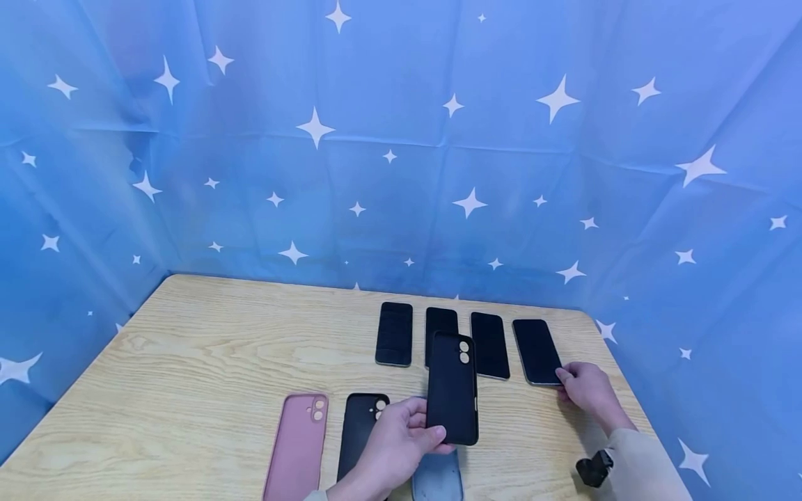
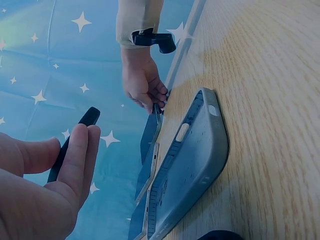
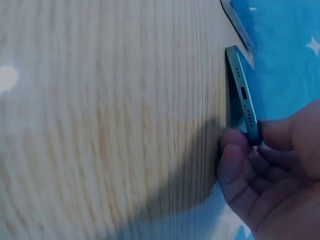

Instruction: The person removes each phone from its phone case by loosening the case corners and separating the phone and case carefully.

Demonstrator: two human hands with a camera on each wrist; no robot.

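My left hand [image 1: 397,442] holds a black phone case [image 1: 451,390] upright by its lower left edge, thumb in front, its hollow inner side towards me. In the left wrist view the case [image 2: 90,116] shows only edge-on between thumb and fingers. At the far right, my right hand [image 1: 592,393] pinches the lower right corner of a phone [image 1: 537,351] with a dark screen. The right wrist view shows that phone's port edge [image 3: 243,92], with the thumb on the screen side and fingertips underneath; this corner is tilted up off the table.
Three more phones lie in a row: the leftmost [image 1: 395,334], one partly behind the held case [image 1: 441,319], and another [image 1: 490,344]. Nearer are a pink case [image 1: 297,445], a second black case [image 1: 358,431] and a blue-grey case [image 1: 438,479]. A starry curtain [image 1: 401,174] borders the wooden table [image 1: 207,362].
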